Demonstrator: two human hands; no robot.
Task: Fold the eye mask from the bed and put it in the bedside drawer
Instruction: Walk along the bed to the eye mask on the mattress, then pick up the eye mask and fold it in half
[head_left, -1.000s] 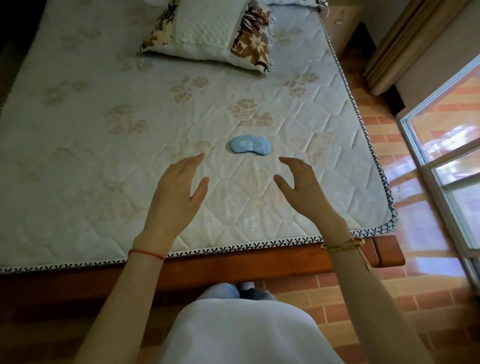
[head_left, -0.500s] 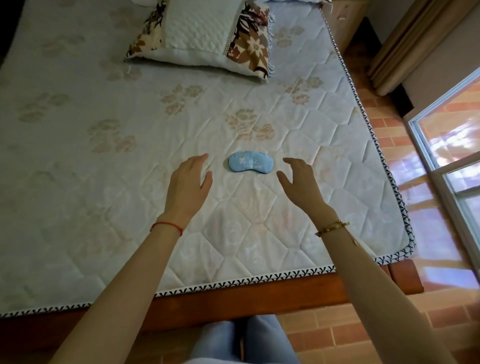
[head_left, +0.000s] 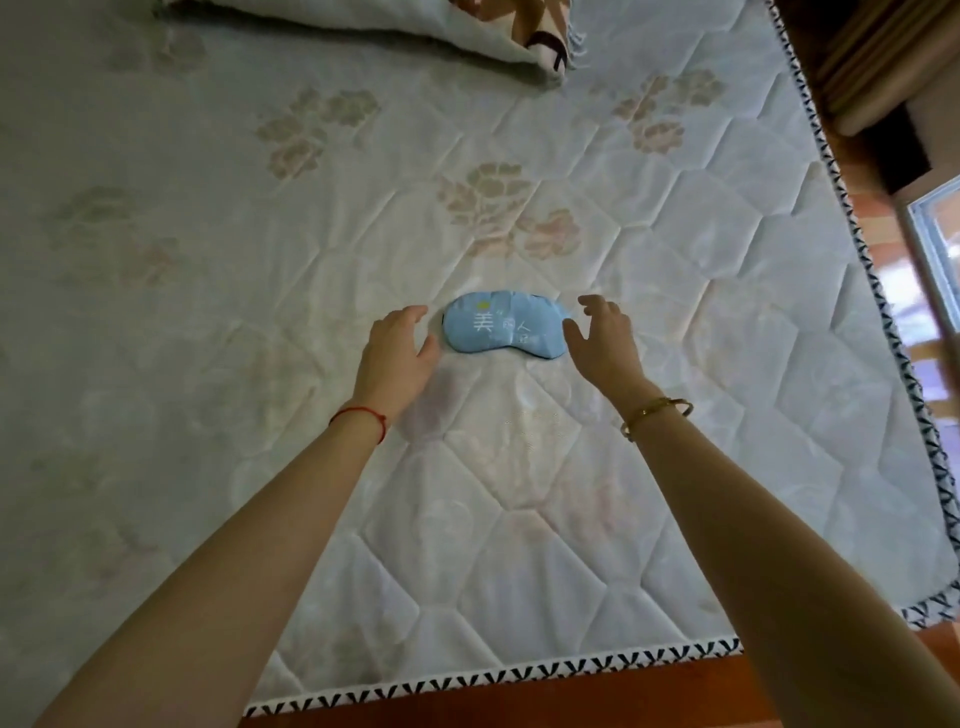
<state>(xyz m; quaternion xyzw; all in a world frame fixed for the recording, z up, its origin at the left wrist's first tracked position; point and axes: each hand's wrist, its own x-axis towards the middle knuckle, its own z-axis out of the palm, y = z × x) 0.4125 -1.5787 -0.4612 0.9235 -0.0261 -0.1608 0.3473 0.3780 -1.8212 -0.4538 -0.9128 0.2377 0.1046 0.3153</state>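
Hands had closed in from a second earlier: left hand and right hand, both open and empty, flanked the unfolded eye mask lying on the bed, grasp seemingly imminent.

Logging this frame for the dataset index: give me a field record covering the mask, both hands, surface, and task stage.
target: light blue fabric eye mask with white printed characters, lying flat and unfolded
surface: pale quilted floral mattress
left hand: open, fingers spread, just left of the mask, not gripping it
right hand: open, just right of the mask, not gripping it
wrists: red string bracelet on left, gold bangle on right
other: patterned pillow at top edge
drawer: not in view
stage: folding not yet begun
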